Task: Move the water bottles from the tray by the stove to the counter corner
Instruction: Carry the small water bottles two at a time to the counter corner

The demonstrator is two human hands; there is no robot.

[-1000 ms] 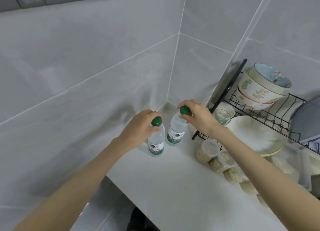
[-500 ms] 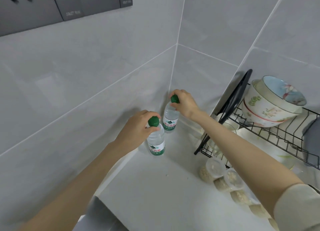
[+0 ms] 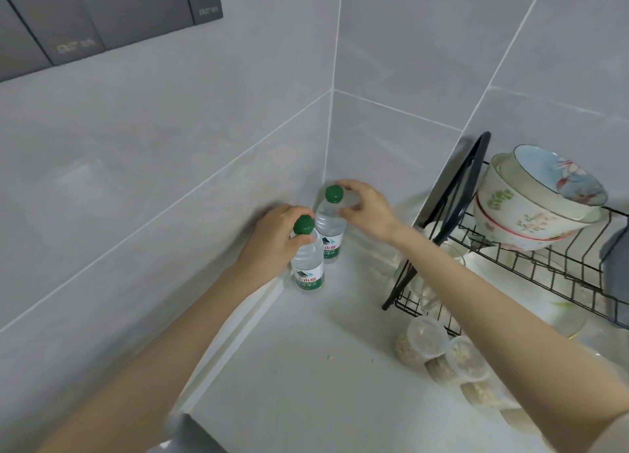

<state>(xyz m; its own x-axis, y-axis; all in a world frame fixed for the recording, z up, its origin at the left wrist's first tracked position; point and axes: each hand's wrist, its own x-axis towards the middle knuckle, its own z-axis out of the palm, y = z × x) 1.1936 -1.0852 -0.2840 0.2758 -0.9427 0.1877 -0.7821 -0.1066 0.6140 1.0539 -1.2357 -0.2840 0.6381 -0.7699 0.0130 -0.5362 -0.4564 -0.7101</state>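
**Two water bottles stand in the counter corner, a hand on each**

A person's left hand (image 3: 272, 238) grips the nearer bottle (image 3: 308, 269) at the neck, with the fingers curled round the clear plastic under the green top. The right hand (image 3: 366, 211) holds the farther bottle (image 3: 328, 238) at the shoulder, thumb below and fingers arched over. How firmly it pinches is hard to judge through the clear plastic.

Both bottles stand upright on the pale counter (image 3: 306, 367), just beside each other. The farther one is tucked where the two grey tiled walls meet, and the nearer one stands close against the left wall.

To the right, well apart from the bottles, a black wire dish rack (image 3: 544, 269) carries stacked patterned bowls (image 3: 531, 207). A row of small lidded containers (image 3: 442, 354), holding what looks like grain, lies along the counter in front of the rack. Dark cabinet doors (image 3: 102, 17) show at upper left.
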